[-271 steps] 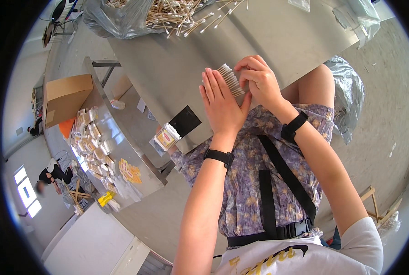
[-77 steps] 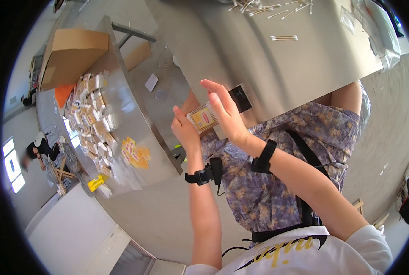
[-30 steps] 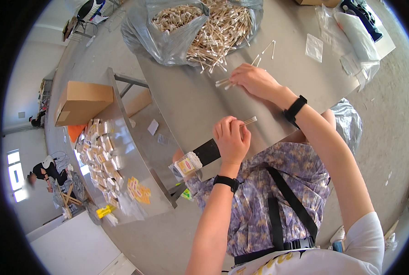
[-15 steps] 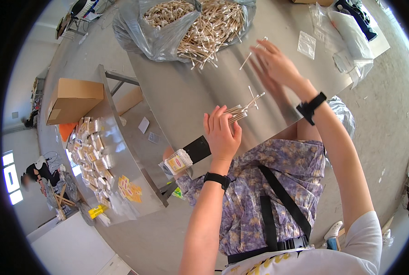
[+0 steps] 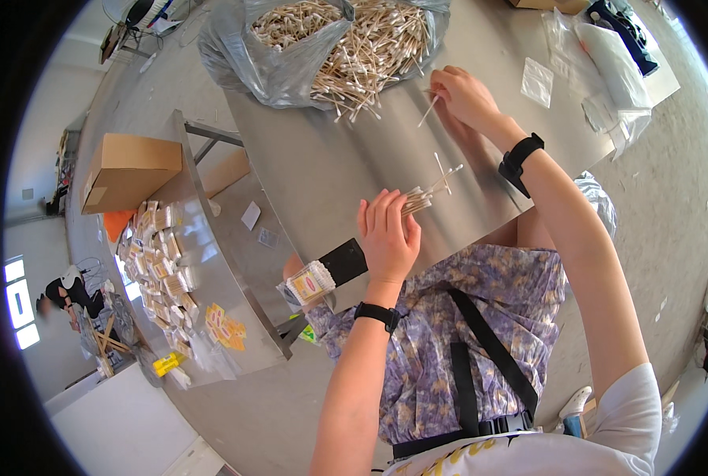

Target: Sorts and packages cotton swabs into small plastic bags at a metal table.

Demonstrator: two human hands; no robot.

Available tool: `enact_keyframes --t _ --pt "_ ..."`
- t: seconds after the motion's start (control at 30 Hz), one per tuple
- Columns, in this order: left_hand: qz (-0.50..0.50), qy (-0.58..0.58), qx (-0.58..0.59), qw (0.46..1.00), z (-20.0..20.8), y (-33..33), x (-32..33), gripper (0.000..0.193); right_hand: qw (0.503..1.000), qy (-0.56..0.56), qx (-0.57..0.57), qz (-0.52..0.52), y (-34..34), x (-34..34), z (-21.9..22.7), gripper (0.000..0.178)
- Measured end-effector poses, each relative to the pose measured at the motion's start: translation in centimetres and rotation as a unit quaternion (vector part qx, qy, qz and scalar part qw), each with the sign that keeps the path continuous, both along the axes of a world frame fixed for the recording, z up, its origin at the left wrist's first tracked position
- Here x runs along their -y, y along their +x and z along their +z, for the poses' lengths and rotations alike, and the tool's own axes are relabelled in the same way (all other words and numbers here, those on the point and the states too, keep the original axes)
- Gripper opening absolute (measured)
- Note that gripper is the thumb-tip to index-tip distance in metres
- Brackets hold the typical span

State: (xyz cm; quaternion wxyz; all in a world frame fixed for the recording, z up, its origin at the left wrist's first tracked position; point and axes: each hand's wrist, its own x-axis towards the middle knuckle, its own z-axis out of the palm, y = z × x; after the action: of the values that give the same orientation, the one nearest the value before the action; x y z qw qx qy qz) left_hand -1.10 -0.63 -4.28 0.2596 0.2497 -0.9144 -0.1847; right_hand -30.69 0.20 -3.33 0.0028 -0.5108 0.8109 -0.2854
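Grey metal forms the worktop (image 5: 314,163), seen from above in the head view. Near its far edge stands a translucent grey plastic bag (image 5: 247,67), open and filled with a loose mass of double-ended cotton swabs (image 5: 370,55), some of which spill onto the metal.

Left hand (image 5: 389,242): positioned low over the near part of the worktop. Fingers lie side by side and, with the thumb, are closed on a bundle of swabs (image 5: 419,201); the white tips project to the right. Finger contact on the underside is hidden. Just beyond the bundle, a loose swab (image 5: 441,169) lies crosswise against a protruding one.

Right hand (image 5: 466,99): positioned farther out, right of the bag. Thumb and fingertips are drawn together on one end of a single swab (image 5: 427,112), which slants down toward the left, apart from the bundle.

Left of the left hand, a black flat piece (image 5: 344,262) lies at the worktop edge; adjoining it is a filled swab pack (image 5: 310,282) with a yellow label. A small clear sachet (image 5: 537,82) lies flat to the right of the right hand.

On the side table (image 5: 239,289), at left, are a heap of packs (image 5: 159,254), yellow cards (image 5: 225,327) and a cardboard box (image 5: 136,173).
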Motion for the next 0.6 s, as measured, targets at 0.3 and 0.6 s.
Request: enact_keyframes --t 0.3,0.6 --pt "0.027 -0.012 -0.004 1.000 0.1 -0.1 -0.1 0.038 0.957 0.086 0.044 0.273 9.5 -3.1 1.2 0.018" --pt "0.012 -0.005 0.019 1.000 -0.2 0.1 0.2 0.041 0.983 0.034 -0.017 0.179 10.2 -8.8 3.6 0.027"
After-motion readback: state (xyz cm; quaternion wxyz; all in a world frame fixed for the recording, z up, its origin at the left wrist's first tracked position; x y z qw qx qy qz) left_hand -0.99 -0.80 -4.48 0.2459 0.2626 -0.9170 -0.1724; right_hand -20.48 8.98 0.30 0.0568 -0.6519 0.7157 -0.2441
